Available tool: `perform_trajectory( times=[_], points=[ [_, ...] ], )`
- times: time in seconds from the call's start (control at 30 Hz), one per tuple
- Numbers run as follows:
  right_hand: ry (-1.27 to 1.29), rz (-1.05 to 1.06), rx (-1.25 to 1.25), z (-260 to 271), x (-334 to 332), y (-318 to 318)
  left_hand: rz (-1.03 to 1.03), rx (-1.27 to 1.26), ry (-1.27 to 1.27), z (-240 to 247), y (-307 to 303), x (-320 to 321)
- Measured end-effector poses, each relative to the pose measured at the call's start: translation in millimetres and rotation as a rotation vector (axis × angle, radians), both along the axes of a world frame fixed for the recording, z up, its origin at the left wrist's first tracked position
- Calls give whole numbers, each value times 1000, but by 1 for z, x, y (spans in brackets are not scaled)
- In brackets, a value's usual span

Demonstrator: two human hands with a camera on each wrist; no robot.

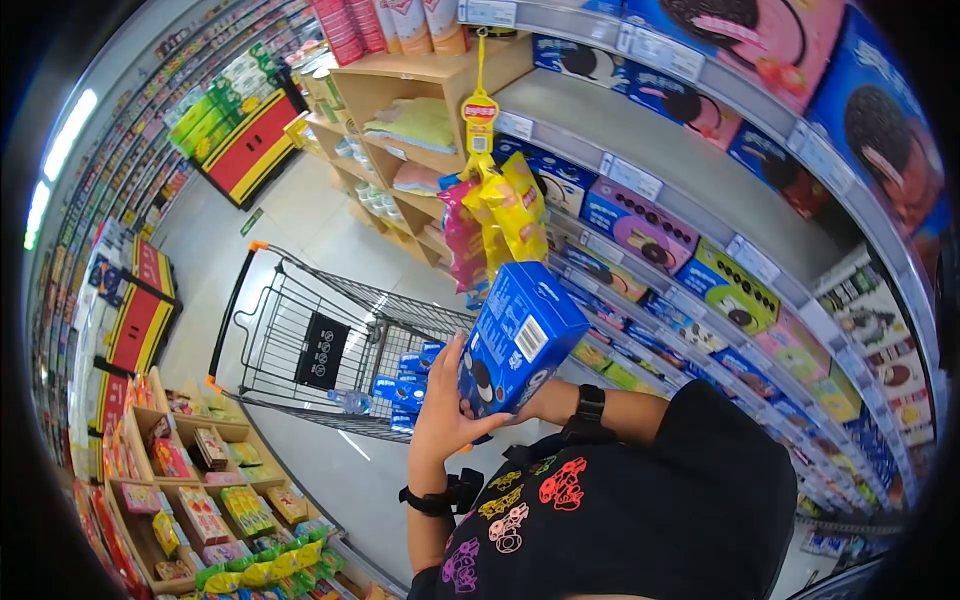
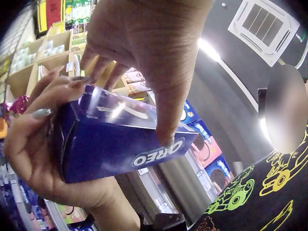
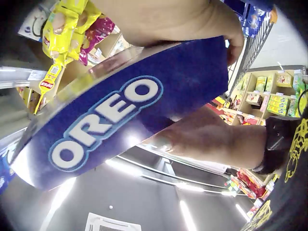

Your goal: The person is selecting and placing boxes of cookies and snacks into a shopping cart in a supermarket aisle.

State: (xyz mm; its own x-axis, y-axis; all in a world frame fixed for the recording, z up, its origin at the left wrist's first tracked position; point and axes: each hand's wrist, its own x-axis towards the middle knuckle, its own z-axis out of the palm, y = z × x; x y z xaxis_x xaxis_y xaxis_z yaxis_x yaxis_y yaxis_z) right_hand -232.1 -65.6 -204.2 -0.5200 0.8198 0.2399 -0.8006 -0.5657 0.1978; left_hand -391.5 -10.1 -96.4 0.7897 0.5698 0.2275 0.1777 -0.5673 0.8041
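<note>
1. Supermarket shelves [image 1: 640, 140] packed with biscuit boxes run along the right of the aisle. A strip of yellow and pink snack packets [image 1: 497, 215] hangs from one shelf edge.
2. A blue Oreo box [image 1: 520, 340] is held up in the air before the person's chest, tilted, between the shelves and the cart.
3. Their left hand [image 1: 440, 410] grips the box from the side. In the left wrist view its thumb presses down the long face, just beside the logo.
4. Their right hand [image 2: 33, 139] cups one end of the box, with the fingers (nails painted grey) curled round its edges. From the head view this hand is mostly hidden behind the box.
5. A wire shopping cart [image 1: 262, 330] stands on the floor beyond the box. More blue boxes [image 1: 405, 385] and a water bottle [image 1: 350, 400] lie in its basket.
6. Wooden display bins [image 1: 135, 420] of small packets stand at the lower left, well apart from both hands.
</note>
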Motion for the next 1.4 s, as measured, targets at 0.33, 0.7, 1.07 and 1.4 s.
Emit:
perform_trajectory(
  times=[0.33,0.7,1.07,1.4],
  points=[
    [-869,-621,-423,68,21,-32,-146,-136,-310,13,-13,2],
    [-916,-803,-513,96,23,-48,-8,-625,-617,-20,-11,15],
    [-1454,-870,-238,55,17,-6,173,-1194,-1162,-71,19,-8],
    [-2332,557,268,-137,-1,47,656,-1230,-1250,-100,-10,-104]
  ],
)
